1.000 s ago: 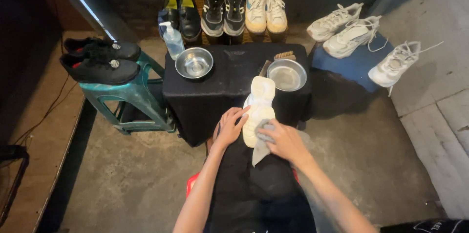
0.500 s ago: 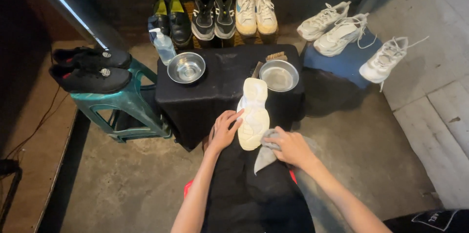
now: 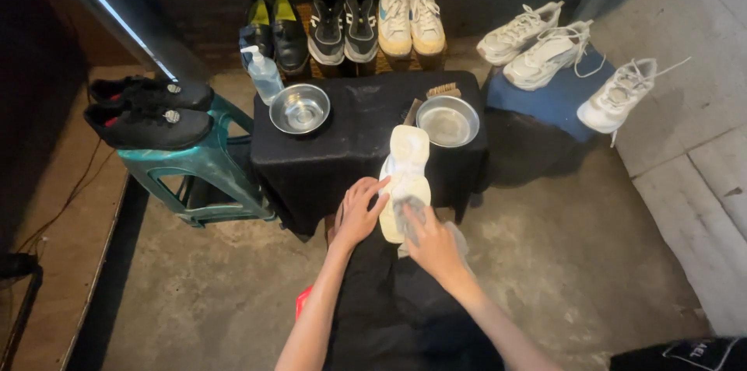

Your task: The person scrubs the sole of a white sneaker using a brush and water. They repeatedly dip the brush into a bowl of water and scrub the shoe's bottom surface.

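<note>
The work item is a white shoe, turned sole-up, its near end resting on the seated person's dark-clad lap and its far end reaching over the near edge of the black-draped table.

Left hand: fingers wrapped against the left side of the shoe, bracing it. Right hand: fingers pressed together on a grey cloth, which lies flat against the near half of the sole.

Supplies on the table: one steel bowl at far left, a second steel bowl at far right, a brush just beyond the second bowl, and a clear pump bottle at the far left corner.

Progress, as a judgement: the sole looks pale and mostly even, so wiping appears well along on this shoe; whether any dirt remains under the cloth cannot be determined. Three white sneakers rest on a blue stand at right, a black pair lies on a green stool at left, and three further pairs line the far wall. Their condition is too small to assess, so the number already cleaned cannot be stated.
</note>
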